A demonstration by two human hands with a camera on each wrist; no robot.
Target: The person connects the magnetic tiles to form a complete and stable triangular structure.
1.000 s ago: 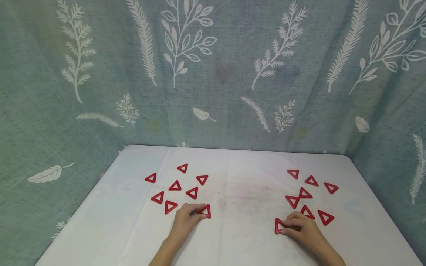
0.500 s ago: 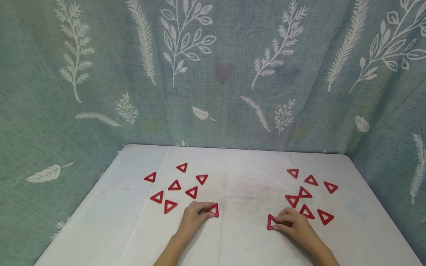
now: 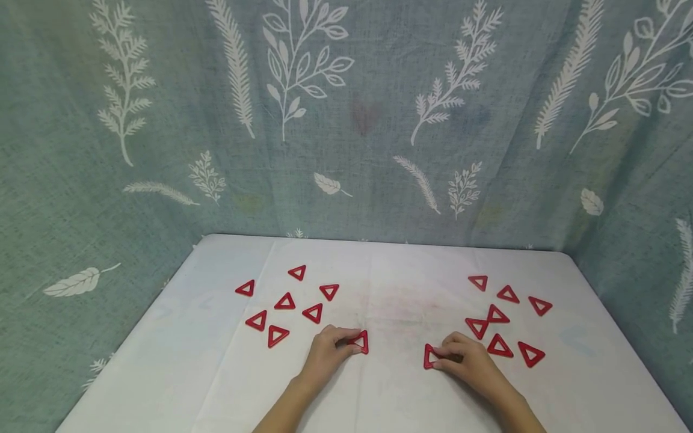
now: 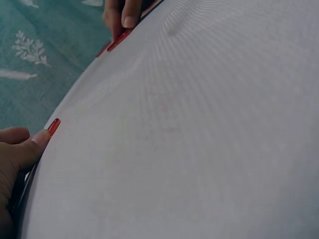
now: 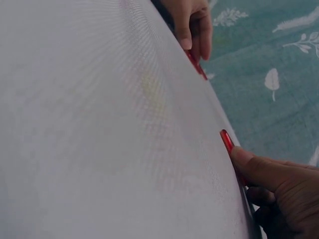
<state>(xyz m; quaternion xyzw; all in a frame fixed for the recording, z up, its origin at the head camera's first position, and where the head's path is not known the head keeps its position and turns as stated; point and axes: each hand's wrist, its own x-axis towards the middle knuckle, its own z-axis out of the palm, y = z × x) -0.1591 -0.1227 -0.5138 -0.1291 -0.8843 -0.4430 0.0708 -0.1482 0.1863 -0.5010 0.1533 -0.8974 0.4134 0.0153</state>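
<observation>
My left hand [image 3: 329, 352] pinches a red triangle frame [image 3: 364, 342] by its left corner, close over the white table, one flat side facing right. Opposite it, my right hand [image 3: 467, 359] pinches a second red triangle frame [image 3: 428, 356] by its right corner, flat side facing left. A gap of bare tablecloth lies between the two pieces. In the left wrist view the thumb presses on the red piece [image 4: 54, 126], seen edge-on. The right wrist view likewise shows the thumb on its red piece [image 5: 227, 141], with the other hand [image 5: 192, 27] beyond.
Several loose red triangles [image 3: 284, 302] lie spread on the left of the table. Another scattered group of red triangles [image 3: 508, 294] lies on the right, two of them touching at a corner. A green leaf-patterned curtain [image 3: 357, 120] rises behind the white tabletop [image 3: 390, 397].
My left hand has slid to the right with its triangle, and my right hand to the left and slightly away with its own. The gap between the two pieces has narrowed.
</observation>
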